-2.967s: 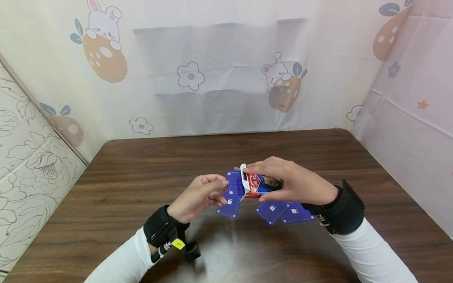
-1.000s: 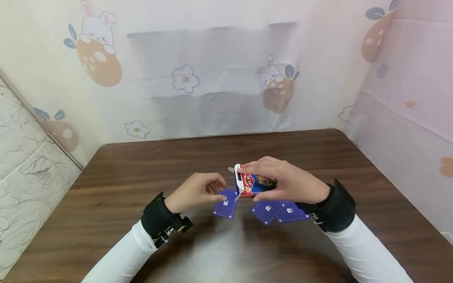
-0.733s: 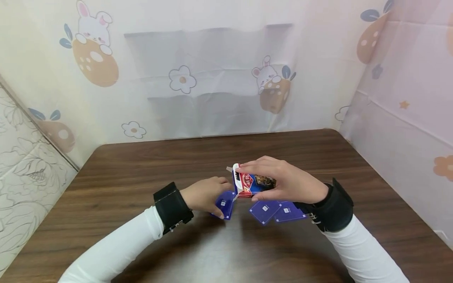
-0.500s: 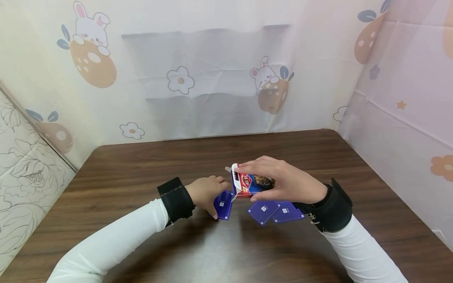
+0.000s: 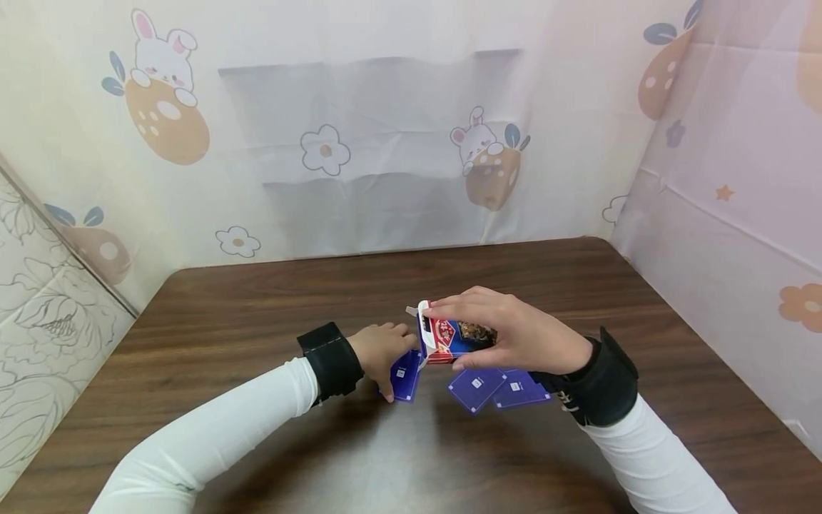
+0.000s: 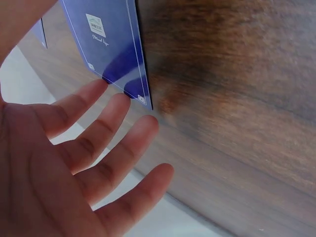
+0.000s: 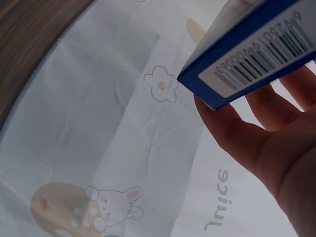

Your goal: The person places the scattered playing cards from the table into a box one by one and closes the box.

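In the head view, my right hand grips a small red-and-blue card box, thumb on the near side and fingers over the far side. Its open end, with loose flaps, faces left. The right wrist view has the box's blue barcode side above my fingers. My left hand is spread over a blue card lying left of the box, with the thumb by its near edge. Two fingertips meet the card's edge in the left wrist view, where the fingers are extended.
Two more blue cards lie overlapping on the brown wooden table, below the box and partly near my right wrist. A pale printed curtain hangs behind the table, and another sheet stands at the right.
Earlier my left hand was at a card sticking out of the box's open end; that card no longer shows there. My left hand then turned palm-down over the table card. The right hand kept its grip.
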The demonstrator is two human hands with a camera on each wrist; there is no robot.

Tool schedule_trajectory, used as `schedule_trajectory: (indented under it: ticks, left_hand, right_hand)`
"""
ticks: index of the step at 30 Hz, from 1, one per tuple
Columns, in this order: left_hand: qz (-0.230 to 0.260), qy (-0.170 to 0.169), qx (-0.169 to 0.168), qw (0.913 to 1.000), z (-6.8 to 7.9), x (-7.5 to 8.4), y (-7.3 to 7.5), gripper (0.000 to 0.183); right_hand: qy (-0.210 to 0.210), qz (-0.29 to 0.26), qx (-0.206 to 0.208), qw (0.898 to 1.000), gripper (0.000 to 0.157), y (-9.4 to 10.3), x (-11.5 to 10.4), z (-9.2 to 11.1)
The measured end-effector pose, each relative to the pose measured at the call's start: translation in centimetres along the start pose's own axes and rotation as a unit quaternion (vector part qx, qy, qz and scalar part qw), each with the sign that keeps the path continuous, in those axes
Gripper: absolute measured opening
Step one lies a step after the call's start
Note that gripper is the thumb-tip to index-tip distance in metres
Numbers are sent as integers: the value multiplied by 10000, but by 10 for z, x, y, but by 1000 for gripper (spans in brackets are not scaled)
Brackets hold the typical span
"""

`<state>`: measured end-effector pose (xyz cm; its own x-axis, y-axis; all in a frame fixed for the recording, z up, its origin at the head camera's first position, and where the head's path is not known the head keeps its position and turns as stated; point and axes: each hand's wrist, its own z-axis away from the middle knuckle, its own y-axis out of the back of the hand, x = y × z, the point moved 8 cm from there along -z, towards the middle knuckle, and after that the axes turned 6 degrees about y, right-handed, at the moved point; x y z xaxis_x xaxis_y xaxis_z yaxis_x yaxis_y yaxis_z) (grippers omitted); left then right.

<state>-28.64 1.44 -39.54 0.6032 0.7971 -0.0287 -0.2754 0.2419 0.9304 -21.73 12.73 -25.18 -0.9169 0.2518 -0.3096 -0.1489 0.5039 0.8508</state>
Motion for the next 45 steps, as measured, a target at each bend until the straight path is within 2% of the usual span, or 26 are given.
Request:
schedule_trajectory:
  ticks: [16,24,35,40,45]
  left_hand:
    - [263,114,-212,9994,-11,-5,1,82]
    - [484,138,-334,9982,-10,-5,1,105]
    - [403,129,-377,9984,-14,-5,1,92]
    - [399,150,-499,9978,-16,-6,-2,92]
    - [350,156,-466,9982,-18,-7,-2,91]
  right_hand:
    - [40,16,3,10000,67,1,0,0]
    - [-21,30,-61,10000,66,2,0,0]
    - [39,45,-22,10000,68,2,-1,0]
    - [63,57,-23,10000,66,2,-1,0]
    - [9,18,-40,10000,68,2,-1,0]
